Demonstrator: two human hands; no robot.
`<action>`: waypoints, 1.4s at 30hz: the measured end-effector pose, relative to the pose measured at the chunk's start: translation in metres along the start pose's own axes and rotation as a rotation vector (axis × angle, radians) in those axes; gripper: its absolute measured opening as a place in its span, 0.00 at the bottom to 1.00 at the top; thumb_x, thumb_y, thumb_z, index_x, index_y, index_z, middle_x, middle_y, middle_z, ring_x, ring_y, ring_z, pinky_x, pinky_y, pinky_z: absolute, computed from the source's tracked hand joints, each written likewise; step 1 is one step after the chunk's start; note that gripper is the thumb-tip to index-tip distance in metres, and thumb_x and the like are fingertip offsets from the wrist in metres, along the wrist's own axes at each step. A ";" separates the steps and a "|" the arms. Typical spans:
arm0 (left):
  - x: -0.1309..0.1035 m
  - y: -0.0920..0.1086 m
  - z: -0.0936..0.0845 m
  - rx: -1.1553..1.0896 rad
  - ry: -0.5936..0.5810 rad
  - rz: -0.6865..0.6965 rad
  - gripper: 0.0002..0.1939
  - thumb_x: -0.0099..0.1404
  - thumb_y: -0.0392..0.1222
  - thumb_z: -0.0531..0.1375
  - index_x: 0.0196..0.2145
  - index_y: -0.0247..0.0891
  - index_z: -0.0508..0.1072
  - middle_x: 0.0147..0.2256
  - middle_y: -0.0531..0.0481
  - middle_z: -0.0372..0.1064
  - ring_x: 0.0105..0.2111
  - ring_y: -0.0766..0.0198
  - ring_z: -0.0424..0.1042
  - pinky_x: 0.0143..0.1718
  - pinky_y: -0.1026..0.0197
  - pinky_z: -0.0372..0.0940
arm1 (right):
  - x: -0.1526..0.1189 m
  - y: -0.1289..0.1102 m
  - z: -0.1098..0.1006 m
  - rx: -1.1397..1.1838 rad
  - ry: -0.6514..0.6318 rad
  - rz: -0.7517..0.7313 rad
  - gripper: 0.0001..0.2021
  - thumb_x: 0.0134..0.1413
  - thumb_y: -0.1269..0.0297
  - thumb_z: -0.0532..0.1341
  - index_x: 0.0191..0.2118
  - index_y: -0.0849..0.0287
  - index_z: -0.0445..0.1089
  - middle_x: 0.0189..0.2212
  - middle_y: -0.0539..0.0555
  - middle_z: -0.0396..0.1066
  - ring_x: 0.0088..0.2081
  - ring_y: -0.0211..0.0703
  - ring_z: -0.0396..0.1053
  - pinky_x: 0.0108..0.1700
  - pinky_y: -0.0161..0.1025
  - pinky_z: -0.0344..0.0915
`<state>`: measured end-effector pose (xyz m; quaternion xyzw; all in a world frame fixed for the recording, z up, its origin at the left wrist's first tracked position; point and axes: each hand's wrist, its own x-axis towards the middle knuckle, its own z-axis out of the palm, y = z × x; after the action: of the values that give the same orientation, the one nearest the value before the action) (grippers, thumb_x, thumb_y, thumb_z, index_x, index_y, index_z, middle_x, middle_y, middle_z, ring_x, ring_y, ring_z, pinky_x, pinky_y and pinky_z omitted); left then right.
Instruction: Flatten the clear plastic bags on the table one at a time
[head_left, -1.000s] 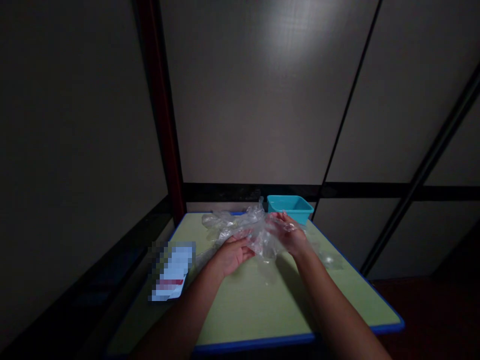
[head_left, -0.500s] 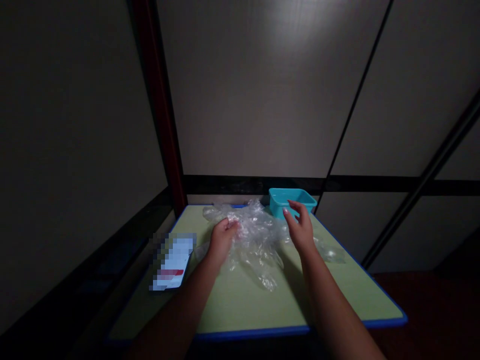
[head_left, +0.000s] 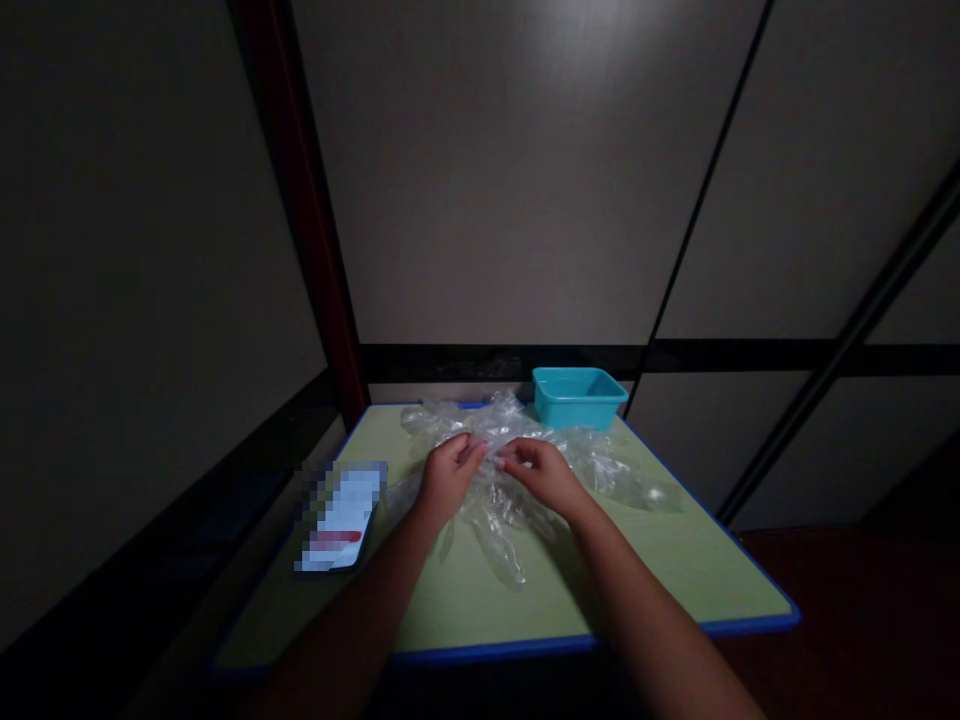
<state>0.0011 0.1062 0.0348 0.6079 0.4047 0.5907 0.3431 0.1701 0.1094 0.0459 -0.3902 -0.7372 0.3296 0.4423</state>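
from where i sit, the biggest thing i see is the grey panelled wall (head_left: 495, 200) behind everything, and in front of it the pale green table (head_left: 450, 625) with its blue edge. on the table, around the middle and towards the far side, lies the crumpled clear plastic (head_left: 499, 535), spread under and around my hands; i can't tell whether it is one sheet or several pieces. its long axis runs roughly left to right, the right end slanting a little nearer me, while one tapered flap points back towards the near edge. the turquoise tub (head_left: 577, 405) stands upright at the far right, just beyond the plastic. the phone (head_left: 345, 520) lies on the left, its screen lit and partly blurred out, beside the left forearm. my left hand (head_left: 446, 480) and right hand (head_left: 547, 480) come in from the near side, and the bunched part of the film lies straight between their fingertips, so i judge neither hand the nearer to it. the long right-hand stretch runs off past the right hand, which is closer to that end. smallest of all are the pinches: on each hand thumb and finger are drawn nearly together on a bit of film, tips close to each other; how firmly they press, i can't tell.
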 end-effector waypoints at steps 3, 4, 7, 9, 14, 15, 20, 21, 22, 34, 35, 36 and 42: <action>0.001 0.002 0.001 -0.036 -0.011 -0.034 0.16 0.54 0.53 0.63 0.24 0.37 0.69 0.21 0.55 0.64 0.22 0.66 0.64 0.22 0.66 0.59 | 0.003 0.002 -0.004 0.095 0.005 0.004 0.15 0.51 0.53 0.59 0.22 0.58 0.68 0.20 0.50 0.71 0.25 0.41 0.67 0.30 0.37 0.62; 0.002 0.004 0.001 -0.044 -0.013 -0.042 0.16 0.53 0.54 0.63 0.25 0.37 0.69 0.22 0.55 0.65 0.22 0.66 0.64 0.22 0.67 0.58 | 0.003 0.001 -0.005 0.112 0.015 0.002 0.16 0.51 0.51 0.59 0.22 0.57 0.68 0.20 0.49 0.70 0.25 0.40 0.67 0.30 0.36 0.62; 0.001 0.009 0.000 -0.136 -0.104 -0.129 0.18 0.50 0.54 0.65 0.31 0.37 0.73 0.27 0.51 0.71 0.27 0.63 0.69 0.25 0.66 0.61 | 0.004 -0.003 -0.008 0.144 0.038 -0.002 0.17 0.51 0.48 0.58 0.23 0.56 0.67 0.20 0.49 0.70 0.25 0.41 0.67 0.31 0.37 0.63; -0.001 0.011 0.000 -0.245 -0.233 -0.263 0.20 0.48 0.53 0.67 0.34 0.36 0.74 0.30 0.48 0.73 0.30 0.61 0.71 0.28 0.64 0.63 | 0.003 -0.006 -0.009 0.174 0.049 -0.008 0.19 0.52 0.46 0.57 0.23 0.55 0.66 0.20 0.49 0.70 0.25 0.41 0.67 0.32 0.38 0.64; -0.007 0.014 -0.001 -0.414 -0.330 -0.432 0.21 0.46 0.50 0.69 0.35 0.36 0.74 0.31 0.47 0.74 0.30 0.61 0.72 0.31 0.63 0.64 | 0.002 -0.009 -0.010 0.233 0.085 -0.024 0.19 0.53 0.44 0.56 0.23 0.54 0.61 0.17 0.46 0.63 0.21 0.38 0.62 0.26 0.35 0.61; -0.008 0.014 -0.001 -0.433 -0.328 -0.438 0.21 0.46 0.50 0.70 0.36 0.36 0.74 0.32 0.47 0.75 0.30 0.61 0.73 0.31 0.62 0.65 | 0.001 -0.008 -0.010 0.220 0.090 -0.025 0.19 0.54 0.44 0.56 0.23 0.54 0.60 0.17 0.45 0.61 0.21 0.38 0.61 0.25 0.35 0.60; -0.006 0.015 -0.003 -0.549 -0.393 -0.609 0.28 0.53 0.65 0.62 0.38 0.38 0.75 0.33 0.43 0.75 0.31 0.56 0.74 0.30 0.58 0.66 | -0.001 -0.008 -0.009 0.034 0.061 -0.106 0.19 0.59 0.47 0.52 0.24 0.54 0.59 0.19 0.46 0.60 0.24 0.38 0.60 0.27 0.34 0.57; -0.005 0.015 -0.003 -0.579 -0.425 -0.661 0.32 0.54 0.70 0.56 0.38 0.37 0.75 0.32 0.42 0.74 0.31 0.55 0.74 0.30 0.57 0.66 | -0.002 -0.009 -0.009 -0.005 0.061 -0.130 0.19 0.60 0.49 0.51 0.24 0.54 0.59 0.20 0.46 0.60 0.24 0.38 0.60 0.28 0.34 0.57; -0.004 0.015 -0.004 -0.615 -0.455 -0.704 0.37 0.55 0.74 0.51 0.38 0.36 0.75 0.31 0.41 0.74 0.31 0.55 0.74 0.30 0.57 0.66 | -0.002 -0.010 -0.009 -0.042 0.066 -0.153 0.18 0.61 0.50 0.50 0.24 0.54 0.59 0.21 0.46 0.59 0.25 0.38 0.60 0.28 0.34 0.57; -0.001 -0.004 -0.004 -0.758 -0.567 -0.851 0.25 0.64 0.59 0.55 0.28 0.31 0.74 0.18 0.51 0.65 0.16 0.67 0.62 0.19 0.66 0.58 | -0.003 -0.007 -0.009 -0.351 0.060 -0.231 0.12 0.63 0.60 0.47 0.28 0.55 0.56 0.25 0.48 0.61 0.29 0.40 0.61 0.31 0.35 0.53; -0.002 -0.004 -0.003 -0.759 -0.539 -0.843 0.25 0.63 0.60 0.55 0.27 0.32 0.73 0.18 0.50 0.65 0.16 0.67 0.62 0.19 0.66 0.58 | -0.003 -0.007 -0.009 -0.378 0.054 -0.221 0.12 0.63 0.60 0.47 0.28 0.54 0.56 0.25 0.49 0.62 0.29 0.40 0.61 0.31 0.35 0.53; -0.002 -0.004 -0.003 -0.766 -0.491 -0.826 0.25 0.63 0.60 0.55 0.26 0.33 0.72 0.18 0.50 0.65 0.16 0.67 0.63 0.19 0.65 0.59 | -0.004 -0.008 -0.009 -0.400 0.050 -0.209 0.11 0.63 0.60 0.47 0.28 0.54 0.56 0.25 0.49 0.62 0.29 0.41 0.62 0.31 0.35 0.53; 0.000 0.006 -0.004 -0.803 -0.227 -0.664 0.09 0.61 0.43 0.62 0.30 0.33 0.72 0.22 0.51 0.69 0.20 0.66 0.69 0.26 0.63 0.65 | -0.003 -0.010 -0.011 -0.487 0.092 -0.096 0.11 0.62 0.61 0.47 0.27 0.54 0.56 0.23 0.49 0.63 0.27 0.41 0.63 0.29 0.34 0.51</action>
<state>-0.0019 0.1034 0.0404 0.3281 0.2776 0.4895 0.7588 0.1780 0.1033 0.0577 -0.4645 -0.7915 0.1030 0.3835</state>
